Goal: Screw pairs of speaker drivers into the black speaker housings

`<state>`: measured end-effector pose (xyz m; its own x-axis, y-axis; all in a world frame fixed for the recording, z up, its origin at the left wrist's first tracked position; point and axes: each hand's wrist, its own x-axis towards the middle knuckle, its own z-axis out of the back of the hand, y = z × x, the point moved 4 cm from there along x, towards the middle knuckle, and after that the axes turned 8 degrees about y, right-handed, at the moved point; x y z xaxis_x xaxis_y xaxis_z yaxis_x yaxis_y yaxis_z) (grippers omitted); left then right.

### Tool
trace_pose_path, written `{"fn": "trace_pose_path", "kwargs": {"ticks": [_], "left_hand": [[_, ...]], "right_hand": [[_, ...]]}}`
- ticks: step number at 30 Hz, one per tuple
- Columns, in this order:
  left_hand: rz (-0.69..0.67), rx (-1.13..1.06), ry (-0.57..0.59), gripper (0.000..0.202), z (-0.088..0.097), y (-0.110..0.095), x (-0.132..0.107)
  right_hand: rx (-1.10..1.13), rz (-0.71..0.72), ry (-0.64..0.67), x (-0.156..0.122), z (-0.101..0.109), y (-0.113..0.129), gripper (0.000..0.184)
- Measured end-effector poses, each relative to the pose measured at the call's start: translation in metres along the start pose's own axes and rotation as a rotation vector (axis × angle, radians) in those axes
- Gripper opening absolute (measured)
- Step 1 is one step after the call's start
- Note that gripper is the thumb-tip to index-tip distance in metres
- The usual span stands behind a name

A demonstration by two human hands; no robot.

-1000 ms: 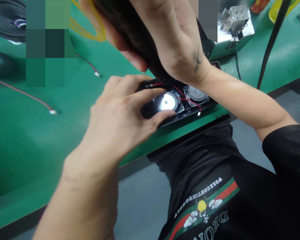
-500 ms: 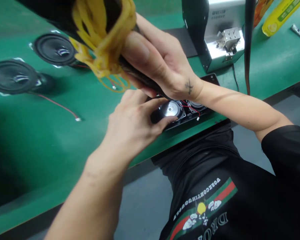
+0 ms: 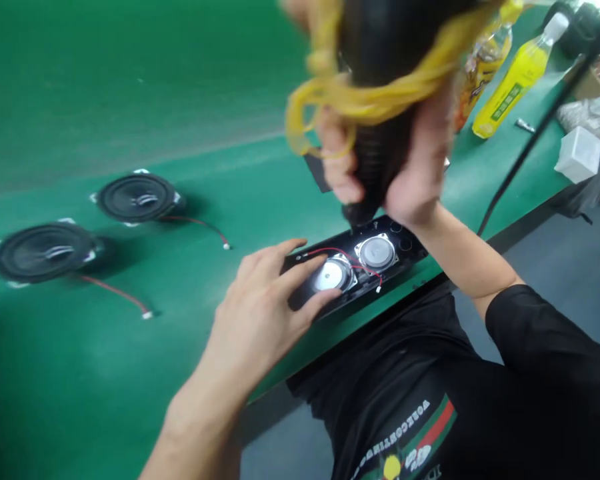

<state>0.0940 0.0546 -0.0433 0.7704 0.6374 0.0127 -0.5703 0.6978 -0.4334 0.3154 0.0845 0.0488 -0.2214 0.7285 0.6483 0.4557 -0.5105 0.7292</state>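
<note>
Upside-down lettering, "WORKCONTINU" legible, crosses a black shirt (image 3: 480,413) as its wearer's right hand (image 3: 423,173) closes around a black tool (image 3: 377,147) wound with yellow bands (image 3: 405,97), near an oblong black housing (image 3: 414,255) on the green worktop (image 3: 105,400). The left hand (image 3: 263,290) spreads its fingers wide around 1 of the housing's 2 metal-backed speakers (image 3: 377,252). 2 black-coned speakers (image 3: 137,198) lie farther left.

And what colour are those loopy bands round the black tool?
Yellow: the bands show best in the head view, a bit blurry.
</note>
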Motion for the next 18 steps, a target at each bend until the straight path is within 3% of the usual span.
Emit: {"fn": "trace_pose_path", "kwargs": {"ticks": [2, 3, 6, 8, 11, 14, 18], "left_hand": [[-0.014, -0.007, -0.018, 0.037, 0.001, 0.004, -0.002], [-0.017, -0.012, -0.027, 0.038, 0.001, 0.006, -0.004], [-0.036, -0.022, -0.044, 0.040, 0.002, 0.008, -0.010], [-0.032, -0.028, -0.084, 0.038, 0.002, 0.008, -0.013], [-0.006, -0.032, -0.181, 0.030, -0.001, 0.006, -0.014], [-0.011, -0.023, -0.205, 0.031, -0.007, 0.004, -0.013], [0.002, -0.023, -0.211, 0.032, -0.009, 0.006, -0.013]], "right_hand": [[-0.209, -0.048, -0.173, 0.000, 0.024, 0.032, 0.064], [-0.320, -0.026, -0.281, -0.001, 0.038, 0.045, 0.064], [-0.565, 0.100, -0.444, -0.008, 0.076, 0.067, 0.057], [-0.650, 0.151, -0.460, -0.010, 0.097, 0.066, 0.049], [-0.738, 0.192, -0.528, -0.010, 0.118, 0.058, 0.057], [-0.750, 0.211, -0.632, -0.009, 0.124, 0.051, 0.059], [-0.619, 0.243, -0.626, -0.009, 0.122, 0.044, 0.054]]}}
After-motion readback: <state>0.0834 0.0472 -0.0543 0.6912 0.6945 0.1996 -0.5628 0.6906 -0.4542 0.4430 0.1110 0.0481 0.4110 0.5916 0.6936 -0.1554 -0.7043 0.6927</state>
